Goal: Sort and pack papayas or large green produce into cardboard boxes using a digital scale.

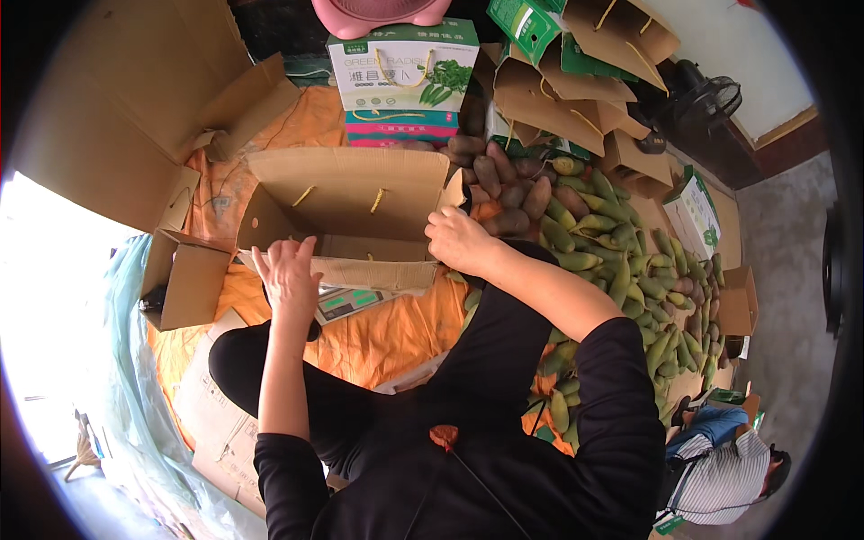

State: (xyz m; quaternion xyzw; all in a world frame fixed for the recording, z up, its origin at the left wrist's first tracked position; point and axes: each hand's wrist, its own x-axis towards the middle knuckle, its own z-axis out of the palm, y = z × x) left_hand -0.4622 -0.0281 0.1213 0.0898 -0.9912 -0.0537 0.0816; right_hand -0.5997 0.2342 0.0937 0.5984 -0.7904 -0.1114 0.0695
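A seated person in black clothes is working at an open cardboard carton (346, 184), which is standing in front of their lap with its mouth facing up and two yellow rope handles (377, 201) showing against its far inner wall. The left hand (290, 273) is spreading its fingers wide over the left part of the carton's near rim, and the fingertips are appearing to touch the board. The right hand (457, 238) is bunching its fingers narrowly on the carton's right side, holding the edge beside a raised end flap. A scale with a green display (351, 303) is showing at the near wall, partly hidden by the carton; whether it is bearing the carton's weight, I cannot tell. An orange tarp (387, 333) is lying under and around these things. Green radishes (616, 238) are heaping up to the right, with browner roots (506, 221) lying nearer the carton. A printed radish gift box (396, 85) is standing beyond it, and at lower right another person in a striped shirt (720, 481) is working nearby.
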